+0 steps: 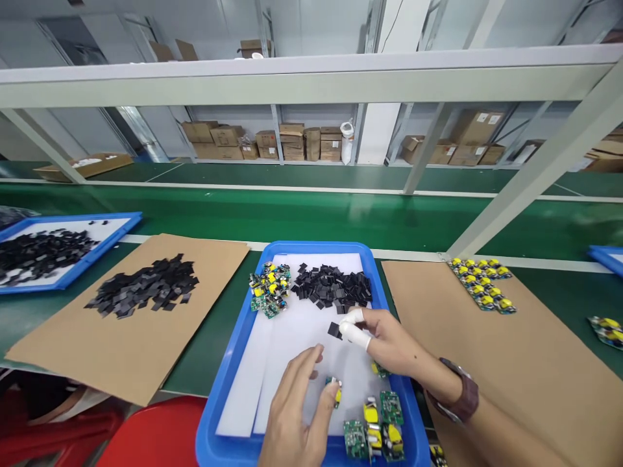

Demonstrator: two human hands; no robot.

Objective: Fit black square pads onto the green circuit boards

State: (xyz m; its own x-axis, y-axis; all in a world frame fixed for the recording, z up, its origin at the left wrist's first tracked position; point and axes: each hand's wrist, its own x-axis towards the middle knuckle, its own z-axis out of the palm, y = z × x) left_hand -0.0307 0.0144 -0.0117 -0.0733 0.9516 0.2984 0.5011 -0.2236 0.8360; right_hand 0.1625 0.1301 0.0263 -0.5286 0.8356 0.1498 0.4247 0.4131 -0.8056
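Cartons (292,139) line the shelves across the room, beyond a green surface (191,347) where a blue tray (226,363) lies between two cardboard sheets. From here I see the person's right hand (389,340) pinching a small black piece (334,330) between white-covered thumb and fingertip, just nearer than the heap of black pieces (331,287) in the tray; there may be a second piece in that pinch. The left hand (298,415) is spread wide, its thumb over a little circuit board (337,397) on the white liner; whether it touches, I can't tell. I'd hold the black piece by one edge, leaving the rest free, check that it is single, and grip the board by its sides, clear of the loose boards (374,428) in the near right corner.
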